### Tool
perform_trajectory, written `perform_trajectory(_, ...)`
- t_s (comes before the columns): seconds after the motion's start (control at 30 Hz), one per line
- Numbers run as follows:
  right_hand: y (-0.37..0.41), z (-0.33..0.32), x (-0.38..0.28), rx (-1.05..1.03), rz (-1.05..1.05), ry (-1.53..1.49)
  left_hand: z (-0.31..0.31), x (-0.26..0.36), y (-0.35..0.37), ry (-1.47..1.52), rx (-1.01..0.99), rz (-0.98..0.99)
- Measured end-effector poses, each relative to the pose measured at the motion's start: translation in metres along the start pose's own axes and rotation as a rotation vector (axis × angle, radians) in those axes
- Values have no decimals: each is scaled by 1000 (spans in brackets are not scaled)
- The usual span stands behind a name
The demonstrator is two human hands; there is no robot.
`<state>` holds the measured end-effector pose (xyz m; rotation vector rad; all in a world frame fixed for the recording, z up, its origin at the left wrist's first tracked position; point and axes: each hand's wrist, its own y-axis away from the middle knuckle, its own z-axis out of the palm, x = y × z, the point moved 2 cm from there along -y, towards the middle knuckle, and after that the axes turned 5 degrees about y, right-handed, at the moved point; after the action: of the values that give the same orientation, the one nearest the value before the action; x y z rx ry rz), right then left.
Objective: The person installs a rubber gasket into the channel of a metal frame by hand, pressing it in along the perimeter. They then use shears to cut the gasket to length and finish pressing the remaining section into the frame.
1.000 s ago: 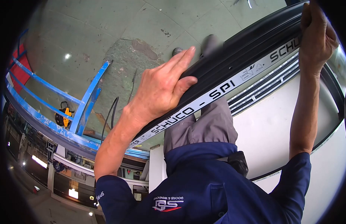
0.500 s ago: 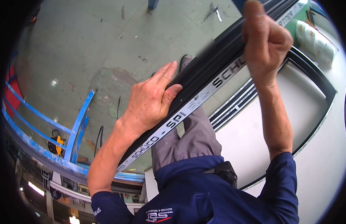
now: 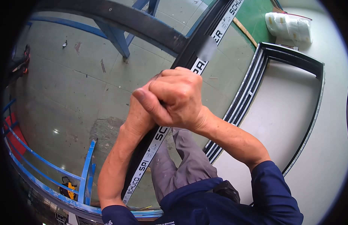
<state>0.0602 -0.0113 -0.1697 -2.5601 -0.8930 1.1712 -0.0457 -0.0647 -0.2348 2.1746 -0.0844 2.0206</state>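
Observation:
A long black window-frame profile runs diagonally in front of my body, with a white printed strip along one side. My right hand is closed in a fist above the profile, thumb folded across the fingers. Whatever it may hold is hidden. Behind and below it, my left hand lies at the profile, its fingers mostly covered by the right hand. A small grey blurred patch covers part of the strip further up.
A blue metal stand supports a dark beam at upper left. To the right lies a black rectangular frame beside several dark profiles. A plastic-wrapped bundle sits beyond. Blue rails and a yellow-black tool are at lower left.
My right hand has come down along the profile to my left hand and now overlaps it. The view has shifted, bringing the blue stand into sight at upper left.

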Motion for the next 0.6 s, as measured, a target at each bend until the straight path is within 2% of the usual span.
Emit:
perform_trajectory(0.13,0,-1,-4,-36,13,5,2,-2,-10,-61,2,66)
perform_trajectory(0.3,-1,-1,1,-42,-1,-6,3,11,-20,-116,-13,31)
perform_trajectory(0.37,-5,-5,2,-60,-16,-12,-3,4,-4,-162,3,-11)
perform_trajectory(0.43,-8,-6,0,-87,-22,14,-5,-28,6,-225,5,-43)
perform_trajectory(0.47,-8,-5,1,-103,-10,41,-17,2,11,-196,-67,-314)
perform_trajectory(0.57,-10,-6,-6,-229,-3,127,-48,38,97,-248,171,-324)
perform_trajectory(0.6,-10,-6,-8,-296,-27,126,-58,45,135,-319,232,-395)
